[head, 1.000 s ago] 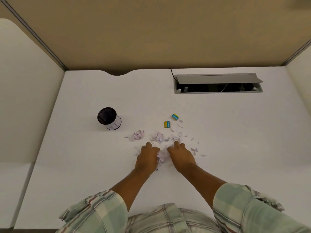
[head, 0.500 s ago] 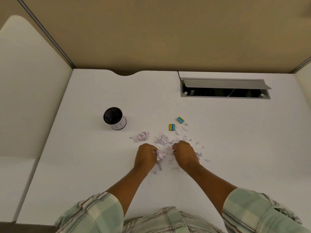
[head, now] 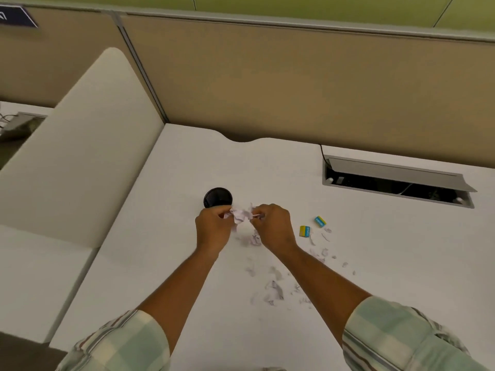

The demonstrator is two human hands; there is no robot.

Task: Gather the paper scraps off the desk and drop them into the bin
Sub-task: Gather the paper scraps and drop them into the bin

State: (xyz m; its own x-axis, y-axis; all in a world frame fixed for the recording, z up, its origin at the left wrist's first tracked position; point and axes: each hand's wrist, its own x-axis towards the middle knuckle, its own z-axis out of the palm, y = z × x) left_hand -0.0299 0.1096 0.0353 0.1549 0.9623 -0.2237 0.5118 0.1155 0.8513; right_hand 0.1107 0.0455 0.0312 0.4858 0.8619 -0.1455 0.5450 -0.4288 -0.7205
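My left hand (head: 213, 228) and my right hand (head: 273, 226) are raised above the white desk (head: 375, 263) and together pinch a clump of crumpled pale paper scraps (head: 242, 214). The clump hangs just right of and in front of the small black-topped bin (head: 217, 197), whose lower body my left hand hides. More loose scraps (head: 273, 289) lie scattered on the desk below and to the right of my hands, and a small heap (head: 253, 240) sits between my wrists.
Two small blue-and-yellow erasers (head: 306, 231) (head: 320, 221) lie right of my hands. An open cable tray (head: 396, 183) is set into the desk at the back right. A cream divider panel (head: 80, 156) borders the desk's left side; a tan partition stands behind.
Both hands closed on a clump of scraps, lifted it off the desk and carried it left and back toward the bin. The head view tilted up and moved closer.
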